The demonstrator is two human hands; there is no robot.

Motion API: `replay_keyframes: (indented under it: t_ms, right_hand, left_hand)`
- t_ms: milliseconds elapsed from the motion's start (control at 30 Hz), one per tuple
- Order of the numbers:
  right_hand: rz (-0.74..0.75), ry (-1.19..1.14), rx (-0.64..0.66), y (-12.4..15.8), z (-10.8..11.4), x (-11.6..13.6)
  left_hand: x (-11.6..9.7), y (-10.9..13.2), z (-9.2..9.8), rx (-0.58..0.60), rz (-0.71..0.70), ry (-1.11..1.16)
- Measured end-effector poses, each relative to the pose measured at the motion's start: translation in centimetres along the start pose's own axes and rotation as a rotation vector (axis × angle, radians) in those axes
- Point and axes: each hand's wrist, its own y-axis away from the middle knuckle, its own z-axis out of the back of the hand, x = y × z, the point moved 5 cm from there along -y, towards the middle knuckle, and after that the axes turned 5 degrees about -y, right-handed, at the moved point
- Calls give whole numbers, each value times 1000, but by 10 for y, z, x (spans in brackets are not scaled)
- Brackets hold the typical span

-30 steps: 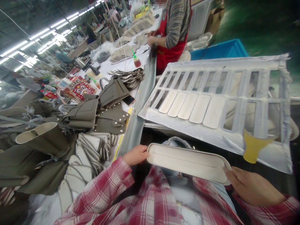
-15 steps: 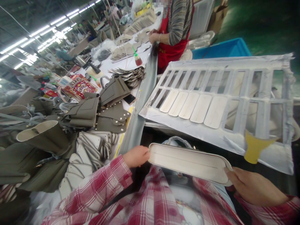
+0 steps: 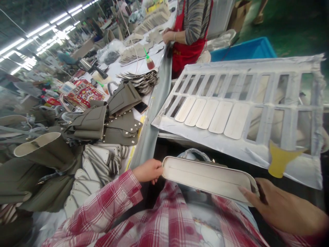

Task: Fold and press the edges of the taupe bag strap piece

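I hold a long white oval bag-bottom panel level above my lap. My left hand pinches its left end with curled fingers. My right hand grips its right end, thumb lying over the rim. Under the panel sits the grey bag body with a handle loop showing behind it. Beyond the panel lies a white slotted rack carrying several flat white oval pieces.
A pile of olive-grey bag parts and stacked white panels covers the table at left. A yellow scraper rests on the rack's near edge. A person in a red apron works at the far end, beside a blue bin.
My right hand has slid further over the panel's right end, thumb now across the rim. The view has tipped slightly; the left hand keeps its hold.
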Motion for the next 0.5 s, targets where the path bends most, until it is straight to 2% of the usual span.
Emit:
replay_keyframes:
  t_ms: [33, 100, 167, 267, 367, 500]
  right_hand:
    - [46, 12, -112, 1, 9, 15]
    - [250, 52, -322, 2, 25, 64]
    - [494, 6, -341, -3, 26, 120]
    - [679, -26, -178, -21, 9, 182]
    - [717, 0, -116, -35, -4, 206]
    - [697, 86, -136, -39, -7, 210]
  left_hand:
    - [2, -2, -2, 23, -3, 69]
    - [5, -4, -4, 38, -22, 145]
    - [7, -6, -5, 28, -45, 160]
    - [9, -5, -4, -2, -83, 166]
    - [12, -4, -2, -25, -102, 186]
    - [17, -6, -1, -27, -132, 209]
